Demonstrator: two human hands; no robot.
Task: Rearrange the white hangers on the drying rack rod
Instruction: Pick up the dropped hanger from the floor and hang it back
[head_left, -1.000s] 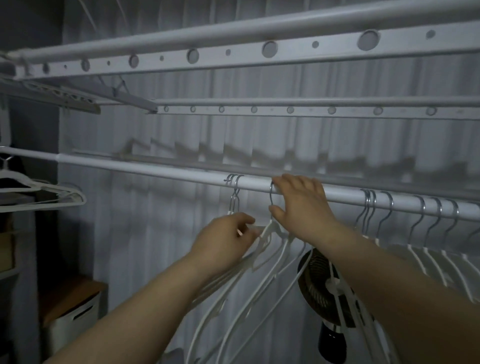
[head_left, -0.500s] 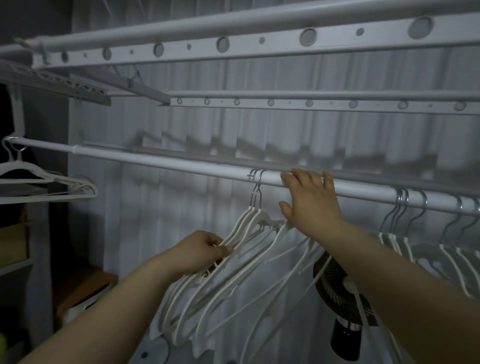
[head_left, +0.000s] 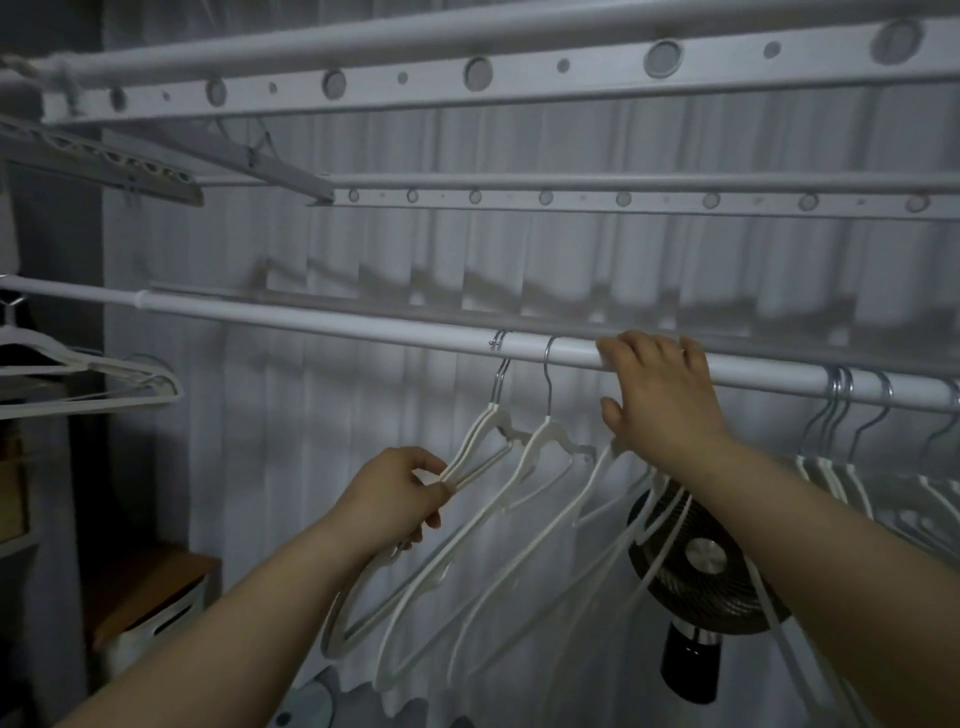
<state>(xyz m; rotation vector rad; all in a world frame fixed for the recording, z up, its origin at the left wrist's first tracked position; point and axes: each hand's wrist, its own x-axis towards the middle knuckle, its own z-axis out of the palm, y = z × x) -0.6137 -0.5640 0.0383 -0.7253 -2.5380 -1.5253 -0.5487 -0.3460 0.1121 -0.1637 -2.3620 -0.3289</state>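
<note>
Head view: looks up at a white rod (head_left: 311, 325) that crosses the frame from middle left down to the right edge.
Left hand (head_left: 395, 499): lower centre, thumb and fingertips pinching the sloping arm of the paired hangers (head_left: 483, 441), probably to steer them along the rod from below.
Paired hangers: two white hangers pressed flat together, their hooks side by side on the rod at centre.
Single hanger (head_left: 545, 441): hooked just right of the pair, with a small gap, so the spacing seems deliberate.
Right hand (head_left: 660, 400): right of centre, fingers curled over the top of the rod, thumb spread below. It likely steadies the rod or holds back further hangers whose arms fan out beneath it; any hook under the palm is hidden.
Bunched hangers (head_left: 841, 467): crowded at the right edge, apparently not yet spread.
Lone hanger (head_left: 78, 374): far left, well apart.
Fan (head_left: 701, 561): dark, behind the hanger arms at lower right.
</note>
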